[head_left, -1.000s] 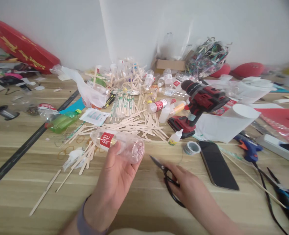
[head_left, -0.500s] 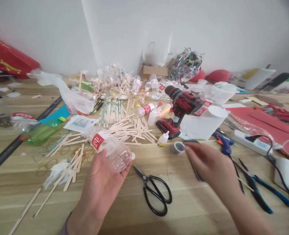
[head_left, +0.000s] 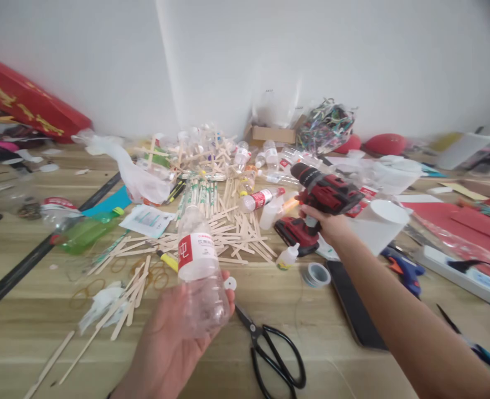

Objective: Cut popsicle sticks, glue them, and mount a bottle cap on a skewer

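A clear plastic bottle (head_left: 205,288) with a red and white label rests in my left hand (head_left: 165,338), its fingers curled round the lower part. Beside those fingertips shows a small white disc (head_left: 230,284) with a hole in it. My right hand (head_left: 325,220) has its fingers wrapped round the handle of a red and black cordless drill (head_left: 331,191), which stands on its battery base. Just in front of the drill are a small white glue bottle (head_left: 287,257) and a roll of tape (head_left: 316,275). Black-handled scissors (head_left: 276,354) lie between my arms.
Wooden craft sticks (head_left: 245,233) are heaped in the middle, with several bottles behind. A phone (head_left: 355,305) lies under my right forearm. To the right are a blue glue gun (head_left: 405,269), a power strip (head_left: 464,266) and pliers (head_left: 477,349). A green bottle (head_left: 89,230) lies left.
My right hand has moved forward from above the tape roll and closed round the drill's handle. The bottle in my left hand has turned more upright. The view has shifted a little.
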A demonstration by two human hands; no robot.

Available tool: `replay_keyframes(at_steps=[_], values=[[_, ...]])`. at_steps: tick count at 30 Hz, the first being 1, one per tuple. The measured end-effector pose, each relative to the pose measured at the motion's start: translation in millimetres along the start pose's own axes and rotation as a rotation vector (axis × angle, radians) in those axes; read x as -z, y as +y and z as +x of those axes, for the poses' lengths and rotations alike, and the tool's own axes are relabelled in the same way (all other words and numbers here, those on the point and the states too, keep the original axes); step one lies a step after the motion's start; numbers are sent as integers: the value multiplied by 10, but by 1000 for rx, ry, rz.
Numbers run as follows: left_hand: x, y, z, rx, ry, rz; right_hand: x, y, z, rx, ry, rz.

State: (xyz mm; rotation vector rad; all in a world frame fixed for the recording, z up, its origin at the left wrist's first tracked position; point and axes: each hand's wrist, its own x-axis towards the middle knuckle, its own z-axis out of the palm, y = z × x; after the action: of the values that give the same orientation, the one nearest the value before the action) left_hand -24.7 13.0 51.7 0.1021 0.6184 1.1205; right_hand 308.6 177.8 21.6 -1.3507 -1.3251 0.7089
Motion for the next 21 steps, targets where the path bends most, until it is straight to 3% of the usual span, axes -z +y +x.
replay_keyframes(at_steps=[3,7,9,12,17,21], values=[[43,6,-7,-42,-20,3,-21,-12,28,43,10,105],[84,79,65,-69,120,-6,-15,-144,26,128,74,256],[113,137,116,-72,159,-13,24,-296,4,182,138,330],[171,203,178,-62,119,9,143,-635,-94,244,237,393],[244,214,208,-36,35,99,377,-1270,-532,294,323,391],[205,230,229,1,-70,78,498,-1499,-1072,257,317,368]])
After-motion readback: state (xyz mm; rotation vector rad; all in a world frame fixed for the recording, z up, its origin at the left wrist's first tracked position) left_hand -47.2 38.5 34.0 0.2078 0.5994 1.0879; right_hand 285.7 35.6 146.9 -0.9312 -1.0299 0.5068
